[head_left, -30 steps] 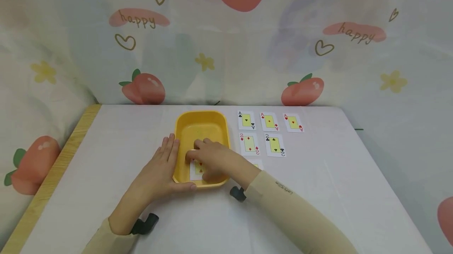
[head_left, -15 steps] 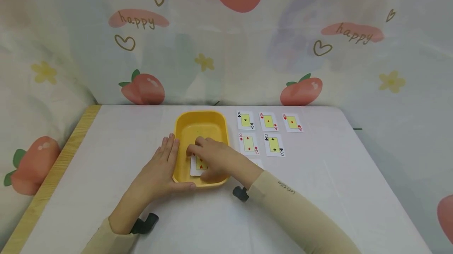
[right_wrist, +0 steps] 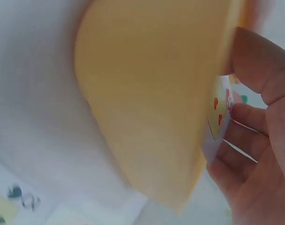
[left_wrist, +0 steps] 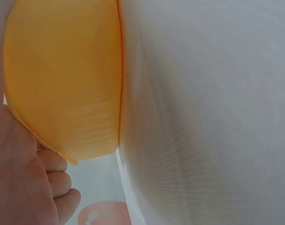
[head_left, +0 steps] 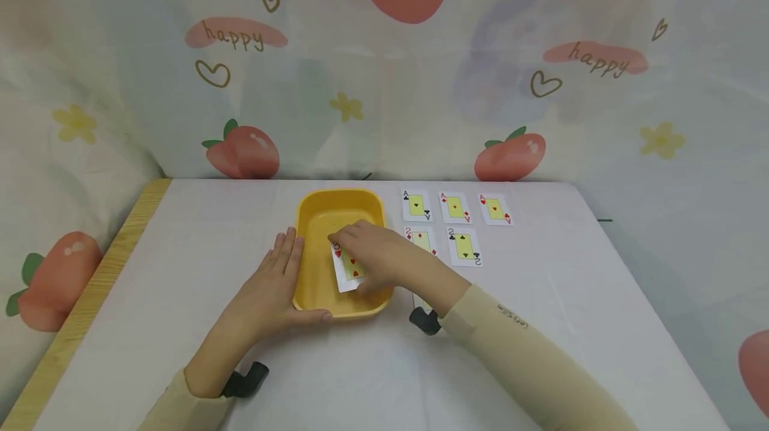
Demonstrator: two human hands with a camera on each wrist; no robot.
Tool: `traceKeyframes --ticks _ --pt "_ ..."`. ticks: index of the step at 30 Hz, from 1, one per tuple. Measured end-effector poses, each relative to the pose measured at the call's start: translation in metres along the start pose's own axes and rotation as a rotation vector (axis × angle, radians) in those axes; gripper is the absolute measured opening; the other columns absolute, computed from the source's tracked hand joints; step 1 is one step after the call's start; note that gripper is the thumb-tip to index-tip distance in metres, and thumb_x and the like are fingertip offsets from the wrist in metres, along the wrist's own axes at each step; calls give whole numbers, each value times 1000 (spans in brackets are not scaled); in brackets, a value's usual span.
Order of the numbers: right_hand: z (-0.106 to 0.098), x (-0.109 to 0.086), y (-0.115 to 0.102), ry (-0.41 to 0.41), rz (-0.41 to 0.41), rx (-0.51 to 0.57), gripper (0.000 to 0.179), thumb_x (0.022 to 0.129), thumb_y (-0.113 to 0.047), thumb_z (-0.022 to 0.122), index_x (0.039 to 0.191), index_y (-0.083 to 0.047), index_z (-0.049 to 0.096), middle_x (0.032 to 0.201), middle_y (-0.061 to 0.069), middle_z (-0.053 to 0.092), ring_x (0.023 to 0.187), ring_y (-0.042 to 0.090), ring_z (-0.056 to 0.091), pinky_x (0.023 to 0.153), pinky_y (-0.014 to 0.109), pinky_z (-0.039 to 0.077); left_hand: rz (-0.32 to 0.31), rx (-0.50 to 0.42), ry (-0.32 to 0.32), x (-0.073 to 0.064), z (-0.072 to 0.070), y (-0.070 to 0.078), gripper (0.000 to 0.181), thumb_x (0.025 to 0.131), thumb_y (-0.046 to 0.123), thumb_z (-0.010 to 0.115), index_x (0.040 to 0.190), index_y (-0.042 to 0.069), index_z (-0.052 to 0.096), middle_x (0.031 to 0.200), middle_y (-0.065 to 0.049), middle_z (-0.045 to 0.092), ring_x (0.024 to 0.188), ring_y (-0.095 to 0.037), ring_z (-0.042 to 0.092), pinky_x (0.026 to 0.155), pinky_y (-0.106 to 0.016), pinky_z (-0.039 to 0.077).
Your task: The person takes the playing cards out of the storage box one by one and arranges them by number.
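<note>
My right hand pinches a playing card with red hearts, tilted up over the yellow tray. The fingers cover part of the card's face. In the right wrist view the heart card shows past the tray's rim, between thumb and fingers. My left hand rests against the tray's left rim, its fingers straight and its thumb along the front edge. From the left wrist view, the tray's outer wall is seen beside the left hand.
Right of the tray, the aces of clubs, diamonds and hearts lie in a row. Below them lie the two of diamonds, partly hidden, and the two of clubs. My right wrist mostly covers another card.
The right hand has lifted the heart card off the tray's floor, tilting it and shifting slightly right. The left hand has stayed at the tray's left side.
</note>
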State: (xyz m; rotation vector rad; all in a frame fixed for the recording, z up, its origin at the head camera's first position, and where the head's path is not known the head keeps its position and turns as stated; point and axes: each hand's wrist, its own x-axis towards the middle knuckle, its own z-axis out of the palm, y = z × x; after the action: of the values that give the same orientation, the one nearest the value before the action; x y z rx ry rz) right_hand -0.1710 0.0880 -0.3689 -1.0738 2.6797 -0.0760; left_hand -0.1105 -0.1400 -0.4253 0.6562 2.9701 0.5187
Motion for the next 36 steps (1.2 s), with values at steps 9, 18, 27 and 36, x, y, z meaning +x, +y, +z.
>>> traceKeyframes --ticks 9,18,27,36 --pt "-22 -29 10 92 38 28 92 66 -37 91 143 -18 47 123 -4 44 101 10 46 89 22 50 -5 14 -3 1 1 0 139 67 88 61 158 -2 8 167 -19 -2 153 -38 4 121 -55 22" --pt "-28 -53 29 118 70 32 87 65 -31 89 141 -17 49 130 -4 46 113 12 42 94 25 49 -28 6 -13 1 2 0 141 66 89 61 159 -1 6 167 -18 -3 154 -36 3 122 -54 20" --pt "-21 -73 43 90 147 37 88 64 -28 90 141 -18 49 128 -3 46 114 14 42 93 27 52 -11 11 1 -1 0 0 140 66 89 61 158 -4 9 167 -20 -1 154 -37 4 122 -54 20" --pt "-13 -97 59 85 185 71 85 65 -23 88 140 -17 50 127 -2 46 112 14 43 90 29 53 -8 7 0 1 2 1 140 66 87 64 158 -3 8 167 -19 -2 154 -36 3 122 -55 19"
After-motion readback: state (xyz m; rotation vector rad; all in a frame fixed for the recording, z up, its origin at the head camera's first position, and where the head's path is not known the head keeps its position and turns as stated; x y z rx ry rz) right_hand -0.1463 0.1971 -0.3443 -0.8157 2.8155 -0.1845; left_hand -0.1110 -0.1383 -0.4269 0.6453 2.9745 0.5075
